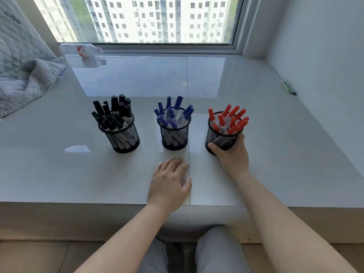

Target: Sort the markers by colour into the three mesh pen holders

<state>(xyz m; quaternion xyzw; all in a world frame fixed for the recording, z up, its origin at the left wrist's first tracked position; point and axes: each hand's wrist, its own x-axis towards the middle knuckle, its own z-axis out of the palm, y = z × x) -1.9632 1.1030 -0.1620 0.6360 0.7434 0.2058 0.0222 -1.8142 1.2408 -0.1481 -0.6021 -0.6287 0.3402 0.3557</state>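
Three black mesh pen holders stand in a row on the glossy white sill (275, 146). The left holder (123, 139) is full of black markers (113, 113). Blue markers (173, 113) fill the middle holder (174, 137). The right holder (218, 139) contains red markers (229, 120). My right hand (233, 154) grips the right holder from the near side, thumb on its left wall and fingers round its right. My left hand (169, 184) lies relaxed on the sill in front of the middle holder, holding nothing.
A plastic bottle (82, 50) lies at the back left by the window frame. A quilted grey blanket (21, 75) covers the far left. A few pens (288, 86) lie by the right wall. The sill's front edge runs just below my wrists.
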